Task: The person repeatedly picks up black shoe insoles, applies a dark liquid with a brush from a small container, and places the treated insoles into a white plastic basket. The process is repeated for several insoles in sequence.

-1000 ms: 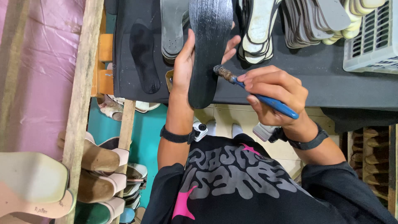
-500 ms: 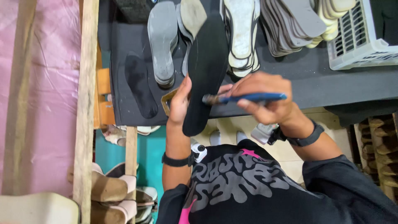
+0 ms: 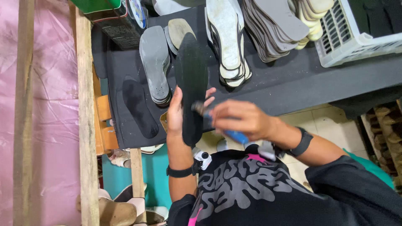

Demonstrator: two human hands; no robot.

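While left hand (image 3: 176, 115) is gripping the black insole (image 3: 191, 86) upright, right hand (image 3: 243, 121) is pinching a blue-handled brush (image 3: 222, 125) against it, just below the grey insole stack (image 3: 155, 62).

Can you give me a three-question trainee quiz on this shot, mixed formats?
1. True or false: the left hand holds the black insole upright.
2. What does the right hand hold? A) scissors B) a blue-handled brush C) a hammer
3. Fill in: the white basket sits on the dark ____.

Key: 1 true. 2 B. 3 table.
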